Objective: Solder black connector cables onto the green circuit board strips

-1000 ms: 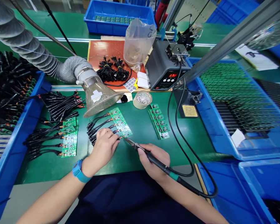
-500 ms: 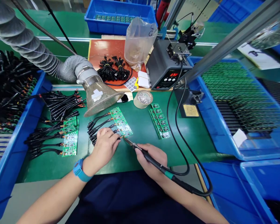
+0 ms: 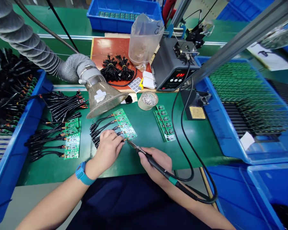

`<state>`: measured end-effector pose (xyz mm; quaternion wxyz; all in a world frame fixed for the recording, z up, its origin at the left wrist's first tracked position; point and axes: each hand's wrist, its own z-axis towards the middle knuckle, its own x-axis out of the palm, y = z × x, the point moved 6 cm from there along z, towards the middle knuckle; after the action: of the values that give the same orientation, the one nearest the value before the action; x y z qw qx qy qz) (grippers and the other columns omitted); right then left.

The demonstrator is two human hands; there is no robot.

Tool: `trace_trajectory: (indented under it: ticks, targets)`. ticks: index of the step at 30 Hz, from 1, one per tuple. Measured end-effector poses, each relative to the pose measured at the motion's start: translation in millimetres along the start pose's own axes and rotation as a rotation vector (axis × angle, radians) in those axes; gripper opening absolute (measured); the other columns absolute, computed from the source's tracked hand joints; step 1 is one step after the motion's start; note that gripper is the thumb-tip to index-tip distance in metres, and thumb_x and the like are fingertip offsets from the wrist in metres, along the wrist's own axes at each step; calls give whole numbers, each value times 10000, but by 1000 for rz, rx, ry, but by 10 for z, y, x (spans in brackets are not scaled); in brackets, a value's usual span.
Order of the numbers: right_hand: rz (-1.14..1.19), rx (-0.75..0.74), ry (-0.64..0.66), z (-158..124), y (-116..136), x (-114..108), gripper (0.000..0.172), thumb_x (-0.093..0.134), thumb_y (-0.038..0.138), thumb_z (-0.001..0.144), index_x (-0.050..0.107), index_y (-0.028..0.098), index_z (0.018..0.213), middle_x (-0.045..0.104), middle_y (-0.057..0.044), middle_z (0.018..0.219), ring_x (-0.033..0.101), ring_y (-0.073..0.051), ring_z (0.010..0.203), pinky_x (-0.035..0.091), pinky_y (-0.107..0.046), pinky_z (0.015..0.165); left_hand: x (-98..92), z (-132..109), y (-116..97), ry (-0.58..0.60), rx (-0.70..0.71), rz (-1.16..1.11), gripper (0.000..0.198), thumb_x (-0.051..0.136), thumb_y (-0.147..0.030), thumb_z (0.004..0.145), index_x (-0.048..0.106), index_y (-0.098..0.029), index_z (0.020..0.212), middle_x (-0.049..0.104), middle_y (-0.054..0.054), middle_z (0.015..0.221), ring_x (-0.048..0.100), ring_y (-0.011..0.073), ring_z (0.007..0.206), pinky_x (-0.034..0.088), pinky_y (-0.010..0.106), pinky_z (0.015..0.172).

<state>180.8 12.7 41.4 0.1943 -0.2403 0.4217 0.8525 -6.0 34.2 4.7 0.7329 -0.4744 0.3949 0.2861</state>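
Note:
My right hand point(image 3: 156, 161) is closed round a soldering iron point(image 3: 162, 169), its tip pointing up and left to the lower edge of a green circuit board strip point(image 3: 125, 123). At that same edge, the closed fingers of my left hand point(image 3: 110, 145) pinch a wire lead point(image 3: 123, 139), mostly hidden by the fingertips. Several black cables point(image 3: 100, 123) are attached along the strip's left side. To the left lie more boards with cables point(image 3: 72, 143). On the right, bare circuit boards point(image 3: 164, 123) rest on the green mat point(image 3: 144, 159).
A fume extractor hood point(image 3: 104, 99) hangs over the mat at left. Behind are a solder tin point(image 3: 147, 100), the soldering station point(image 3: 174, 70) and an iron stand point(image 3: 194, 103). Blue bins point(image 3: 232, 143) flank both sides. The iron's cord point(image 3: 184, 134) loops at right.
Both hands stay nearly in place, with the iron's tip still at the board's lower edge. The whole view has shifted very slightly.

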Motion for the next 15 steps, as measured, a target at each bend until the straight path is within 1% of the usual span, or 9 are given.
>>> trace_trajectory:
  ticks: [7,15]
  targets:
    - [-18,-52,-18,-2,26,-3,116,677,128,928,675,189,1026,772,-48,806,729,-174,652,604,-278,614,13,-3,-5,-1,-2,23,96,615,-221,980,695,-182,1016,635,67,881,537,276,978,417,467,921]
    - [-90,-55,-71,-19,26,-80,89,671,157,935,674,207,1009,784,-43,811,752,-185,666,633,-287,642,9,0,-16,8,-11,29,97,617,-223,977,695,-181,1016,637,69,868,536,274,963,424,460,903]
